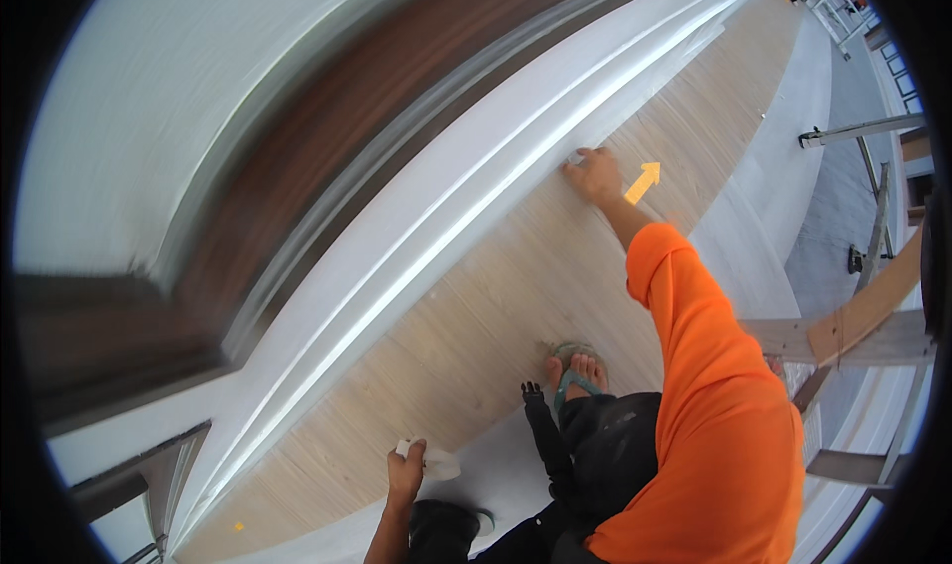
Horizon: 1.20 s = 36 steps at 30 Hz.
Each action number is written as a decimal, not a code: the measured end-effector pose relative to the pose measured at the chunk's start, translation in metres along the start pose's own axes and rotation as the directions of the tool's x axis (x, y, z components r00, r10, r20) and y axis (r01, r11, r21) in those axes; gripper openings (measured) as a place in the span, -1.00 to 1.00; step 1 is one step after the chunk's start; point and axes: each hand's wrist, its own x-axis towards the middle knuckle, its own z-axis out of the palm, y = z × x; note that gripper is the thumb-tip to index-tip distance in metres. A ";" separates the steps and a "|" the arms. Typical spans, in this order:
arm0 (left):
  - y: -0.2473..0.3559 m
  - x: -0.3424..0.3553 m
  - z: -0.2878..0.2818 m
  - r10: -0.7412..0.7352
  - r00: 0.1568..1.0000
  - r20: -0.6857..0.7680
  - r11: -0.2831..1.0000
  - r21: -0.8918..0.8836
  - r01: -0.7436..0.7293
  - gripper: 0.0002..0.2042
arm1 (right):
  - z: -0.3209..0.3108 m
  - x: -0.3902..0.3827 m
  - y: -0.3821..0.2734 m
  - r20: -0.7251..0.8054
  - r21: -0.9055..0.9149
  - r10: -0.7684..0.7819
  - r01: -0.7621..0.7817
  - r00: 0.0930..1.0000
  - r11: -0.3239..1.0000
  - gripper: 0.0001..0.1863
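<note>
My left hand (409,470), low in the middle, grips a white roll (439,462), perhaps tape. My right arm, in an orange sleeve, reaches up to the base of the stepped white moulding (466,177). There my right hand (593,175) has its fingers curled at a pale strip, around something small I cannot make out. An orange arrow (644,182) lies on the pale wood-look plank surface (496,296) just right of that hand.
A dark brown panelled band (248,127) runs above the moulding. My sandalled foot (580,371) stands on the planks. At the right are a pale sheet (754,217), metal frames (863,127) and a wooden board (863,296). A small orange mark (238,526) is at lower left.
</note>
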 end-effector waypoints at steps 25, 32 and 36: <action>0.105 0.039 0.091 0.332 0.674 0.660 0.807 0.172 -0.565 -0.42 | -0.126 0.025 0.068 -0.625 0.499 0.204 0.184 0.754 0.847 -0.93; 0.112 0.046 0.083 0.322 0.598 0.734 0.783 0.148 -0.604 -0.30 | -0.179 0.000 0.066 -0.633 0.555 0.279 0.172 0.722 0.814 -0.89; 0.104 0.056 0.077 0.345 0.585 0.734 0.805 0.088 -0.586 -0.22 | -0.162 -0.019 0.074 -0.611 0.467 0.237 0.102 0.755 0.879 -0.88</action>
